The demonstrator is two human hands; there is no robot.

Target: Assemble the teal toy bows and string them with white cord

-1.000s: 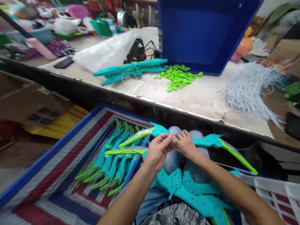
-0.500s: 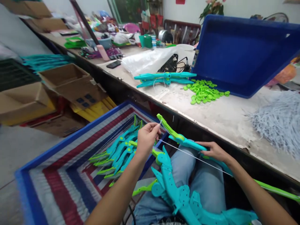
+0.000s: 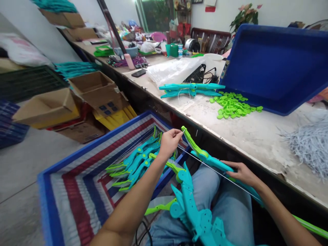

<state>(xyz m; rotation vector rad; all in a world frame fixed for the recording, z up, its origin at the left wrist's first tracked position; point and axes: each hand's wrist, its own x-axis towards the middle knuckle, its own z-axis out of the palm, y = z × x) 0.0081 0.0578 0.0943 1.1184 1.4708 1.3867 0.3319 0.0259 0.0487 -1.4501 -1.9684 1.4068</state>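
Note:
My left hand [image 3: 171, 141] pinches the end of a white string [image 3: 205, 164] beside the tip of a green limb [image 3: 191, 140]. That limb joins a long teal plastic piece [image 3: 216, 162], which my right hand [image 3: 241, 172] grips around its middle. From the left hand the string runs taut down to the right, below the held piece, towards another green limb [image 3: 310, 225] at the right edge. More jointed teal and green pieces [image 3: 188, 196] lie over my lap. Several similar pieces [image 3: 138, 159] rest in the blue-rimmed bin [image 3: 74, 155] on the left.
On the bench [image 3: 271, 136] are a bundled teal set [image 3: 192, 89], green caps [image 3: 233, 106], a large blue tray [image 3: 271, 68], pale strands [image 3: 311, 141] and a phone [image 3: 139, 73]. Cardboard boxes [image 3: 51, 104] stand on the floor at left.
The view has shifted left, so everything appears further right. The left hand still pinches the string close to the green tip; the right hand keeps its hold.

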